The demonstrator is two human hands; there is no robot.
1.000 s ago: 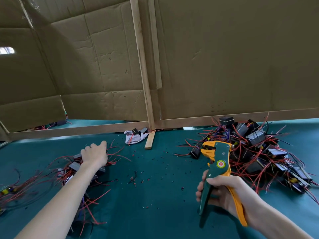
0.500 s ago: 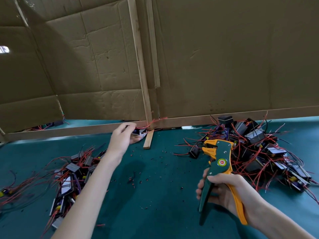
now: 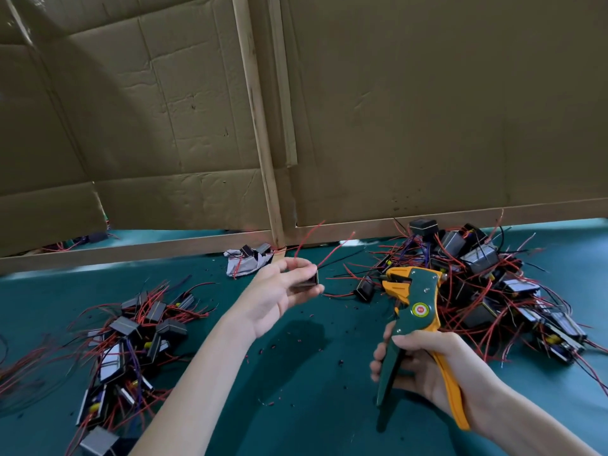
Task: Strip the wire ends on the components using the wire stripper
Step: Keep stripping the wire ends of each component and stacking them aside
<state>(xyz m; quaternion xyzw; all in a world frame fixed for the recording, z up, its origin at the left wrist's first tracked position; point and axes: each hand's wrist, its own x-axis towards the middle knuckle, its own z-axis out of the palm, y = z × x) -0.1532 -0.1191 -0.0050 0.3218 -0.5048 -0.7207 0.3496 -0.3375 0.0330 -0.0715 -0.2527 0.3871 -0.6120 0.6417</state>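
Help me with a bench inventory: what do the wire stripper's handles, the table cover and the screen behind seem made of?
Wire stripper: green and yellow handles, evenly coloured and smooth, likely moulded plastic.
Table cover: teal, matte, no glare, probably felt or cloth; weave too fine to tell.
Screen: brown corrugated cardboard, creased and dented, on pale wooden battens with visible grain.

A table (image 3: 296,406) covered in teal cloth has a wooden post (image 3: 260,126) standing at its far edge. Left of the post and nearer lies a heap of black parts (image 3: 131,334) with red wires, and right of it a bigger heap (image 3: 487,281). A crumpled white rag (image 3: 245,263) sits at the post's foot, with wire scraps (image 3: 342,362) dotted in front.
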